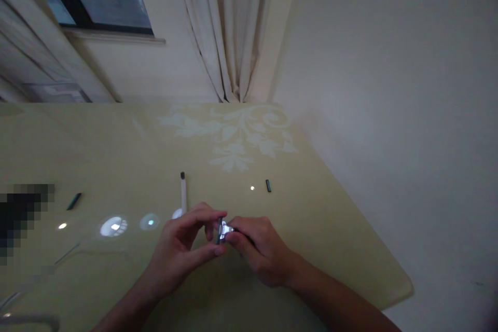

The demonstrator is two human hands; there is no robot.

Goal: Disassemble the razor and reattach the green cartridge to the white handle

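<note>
My left hand (171, 254) pinches the two ends of a dark razor blade cartridge (219, 231) between thumb and fingertips. My right hand (268, 251) is closed round a razor handle, whose shiny metal neck (227, 230) sticks out toward the cartridge. Neck and cartridge meet above the table; whether they are locked together I cannot tell. Most of the handle is hidden in my right palm. Just beyond my left hand lies a small brush (183, 192) with a pale handle and dark bristles, its near end covered by my fingers.
The glossy table (330, 228) has a slanting right edge beside the wall. One dark cartridge-like strip (268, 185) lies beyond my right hand, another (73, 201) far left. A pixelated dark patch (19, 212) covers the left side. Curtains (229, 26) hang behind the table.
</note>
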